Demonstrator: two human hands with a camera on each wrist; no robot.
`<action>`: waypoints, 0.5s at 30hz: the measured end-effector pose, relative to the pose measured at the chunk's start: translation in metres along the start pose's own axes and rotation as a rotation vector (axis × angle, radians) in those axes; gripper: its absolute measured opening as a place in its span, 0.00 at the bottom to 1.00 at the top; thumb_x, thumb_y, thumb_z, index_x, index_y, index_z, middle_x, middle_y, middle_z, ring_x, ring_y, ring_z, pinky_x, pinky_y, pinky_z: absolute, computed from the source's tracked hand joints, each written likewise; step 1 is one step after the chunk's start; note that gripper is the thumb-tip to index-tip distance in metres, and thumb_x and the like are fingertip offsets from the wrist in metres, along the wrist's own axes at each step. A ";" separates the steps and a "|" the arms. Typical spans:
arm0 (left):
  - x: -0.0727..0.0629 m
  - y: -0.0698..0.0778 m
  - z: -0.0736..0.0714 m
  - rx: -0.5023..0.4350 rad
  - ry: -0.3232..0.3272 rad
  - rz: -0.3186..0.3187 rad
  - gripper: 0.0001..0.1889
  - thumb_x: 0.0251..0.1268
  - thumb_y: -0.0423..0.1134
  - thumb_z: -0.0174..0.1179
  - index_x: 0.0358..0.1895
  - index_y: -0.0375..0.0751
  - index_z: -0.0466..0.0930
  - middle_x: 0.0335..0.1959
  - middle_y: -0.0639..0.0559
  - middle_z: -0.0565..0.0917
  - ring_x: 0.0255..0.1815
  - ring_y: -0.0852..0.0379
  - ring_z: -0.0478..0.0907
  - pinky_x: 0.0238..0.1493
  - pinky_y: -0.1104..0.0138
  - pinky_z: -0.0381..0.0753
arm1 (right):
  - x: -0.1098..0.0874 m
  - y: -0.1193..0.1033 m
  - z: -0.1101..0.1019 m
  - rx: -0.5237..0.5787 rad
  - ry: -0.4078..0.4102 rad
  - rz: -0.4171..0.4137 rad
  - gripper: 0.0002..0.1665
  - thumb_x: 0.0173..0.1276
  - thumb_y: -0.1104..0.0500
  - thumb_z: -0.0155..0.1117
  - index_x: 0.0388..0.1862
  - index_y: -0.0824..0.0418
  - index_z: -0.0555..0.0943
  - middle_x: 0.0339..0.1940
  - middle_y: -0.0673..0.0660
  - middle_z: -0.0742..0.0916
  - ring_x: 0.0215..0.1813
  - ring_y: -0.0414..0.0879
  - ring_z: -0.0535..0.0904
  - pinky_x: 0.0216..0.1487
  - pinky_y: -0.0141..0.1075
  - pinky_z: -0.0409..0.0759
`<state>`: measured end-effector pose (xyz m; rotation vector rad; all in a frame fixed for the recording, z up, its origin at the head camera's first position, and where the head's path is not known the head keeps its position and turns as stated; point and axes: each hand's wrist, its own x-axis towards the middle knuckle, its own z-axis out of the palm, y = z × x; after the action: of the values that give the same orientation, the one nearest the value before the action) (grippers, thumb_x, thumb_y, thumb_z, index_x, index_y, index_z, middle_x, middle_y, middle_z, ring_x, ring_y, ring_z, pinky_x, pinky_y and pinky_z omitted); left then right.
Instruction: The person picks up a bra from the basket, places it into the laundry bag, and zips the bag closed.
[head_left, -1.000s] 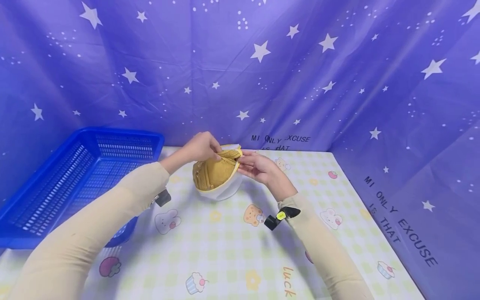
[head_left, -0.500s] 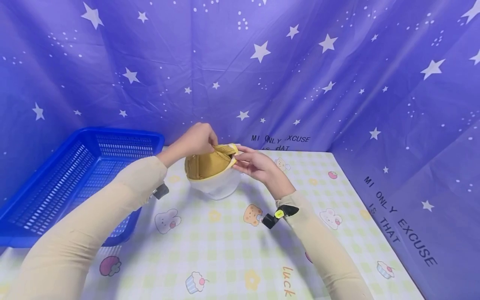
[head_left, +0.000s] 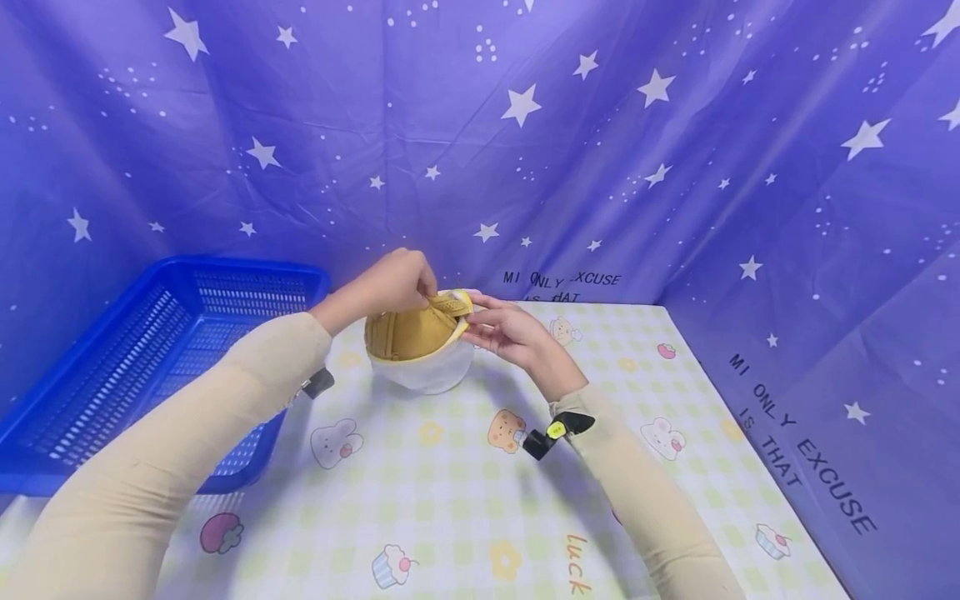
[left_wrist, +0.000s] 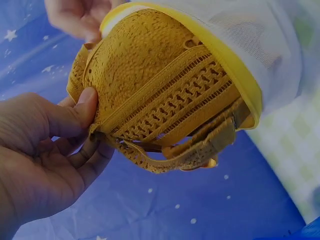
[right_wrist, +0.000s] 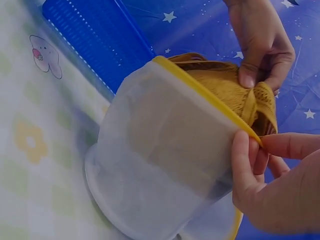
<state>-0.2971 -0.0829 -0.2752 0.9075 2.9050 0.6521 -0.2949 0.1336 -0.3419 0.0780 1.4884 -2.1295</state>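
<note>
With the thumb and fingers of my left hand [left_wrist: 47, 165] I pinch the edge of a mustard-coloured bra [left_wrist: 145, 65], which sits partly inside a white mesh bag [right_wrist: 155, 135]. My right hand [right_wrist: 280, 190] pinches the bag's yellow zipped rim [right_wrist: 205, 95]. Some left fingertips are hidden behind the bra, and its lower part shows only dimly through the mesh. The blue basket [head_left: 247, 265] beside my left forearm is cut off in the right wrist view.

Corner [head_left: 663, 283]: curtained off around me, kind of room unclear
Curtain [head_left: 450, 100]: starry purple, two sides
Tabletop [head_left: 450, 500]: checked cartoon cloth [head_left: 300, 517]
</note>
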 end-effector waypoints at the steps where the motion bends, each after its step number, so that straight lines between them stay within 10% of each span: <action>1: 0.000 0.000 0.003 -0.002 -0.008 0.004 0.09 0.54 0.22 0.65 0.35 0.34 0.91 0.35 0.42 0.91 0.38 0.47 0.85 0.46 0.57 0.86 | 0.000 0.000 0.000 -0.016 0.008 0.001 0.36 0.75 0.75 0.45 0.80 0.62 0.60 0.54 0.59 0.77 0.45 0.45 0.82 0.45 0.33 0.88; 15: 0.004 0.002 0.025 0.080 -0.023 0.057 0.14 0.44 0.18 0.59 0.15 0.42 0.82 0.19 0.54 0.81 0.25 0.56 0.71 0.30 0.68 0.74 | -0.003 -0.006 0.000 0.058 -0.067 0.006 0.35 0.75 0.73 0.41 0.80 0.68 0.56 0.41 0.57 0.87 0.43 0.45 0.84 0.50 0.34 0.85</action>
<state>-0.2953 -0.0693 -0.2969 1.0026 2.9137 0.5286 -0.2951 0.1361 -0.3356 0.0313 1.3867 -2.1489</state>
